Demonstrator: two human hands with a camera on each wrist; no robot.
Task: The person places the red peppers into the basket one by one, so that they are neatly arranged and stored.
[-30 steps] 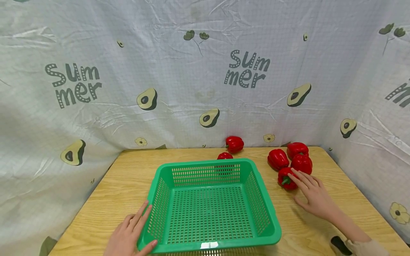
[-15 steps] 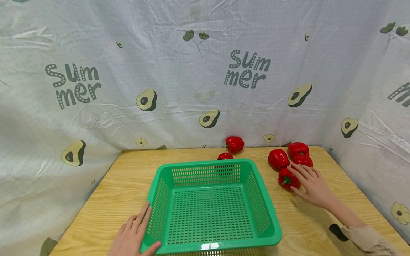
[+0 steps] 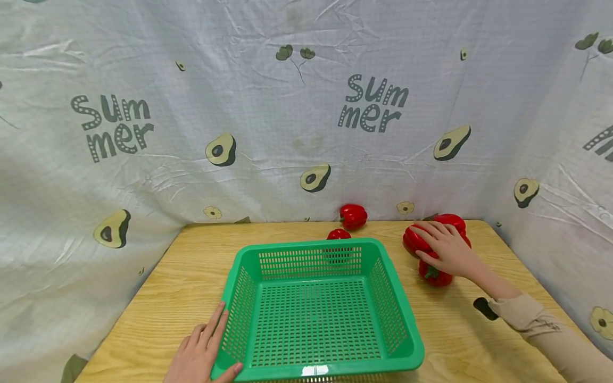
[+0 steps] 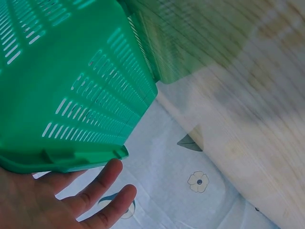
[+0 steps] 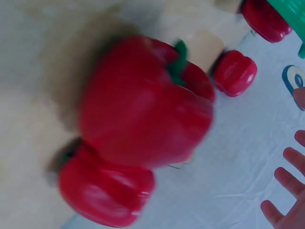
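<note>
My left hand point(image 3: 198, 348) rests with straight fingers on the left rim of a green plastic basket point(image 3: 313, 322). In the left wrist view its spread fingers point(image 4: 102, 183) lie along the basket rim point(image 4: 71, 164). On the right, my right hand point(image 3: 447, 250) reaches over a cluster of red bell peppers, fingers extended. It partly covers the left pepper point(image 3: 412, 244) and the front pepper point(image 3: 436, 276); contact cannot be told. In the right wrist view, the fingers point(image 5: 288, 183) are spread at the right edge, apart from a large bell pepper point(image 5: 138, 109).
Two more peppers, one at the back point(image 3: 354, 216) and one partly hidden by the basket point(image 3: 339, 234), lie behind it. Another pepper point(image 3: 450, 219) sits at the cluster's rear. A printed cloth point(image 3: 268, 106) hangs behind the wooden table point(image 3: 167, 282).
My right hand has moved forward and left, from over the front pepper toward the left pepper of the cluster. My left hand stays at the basket rim.
</note>
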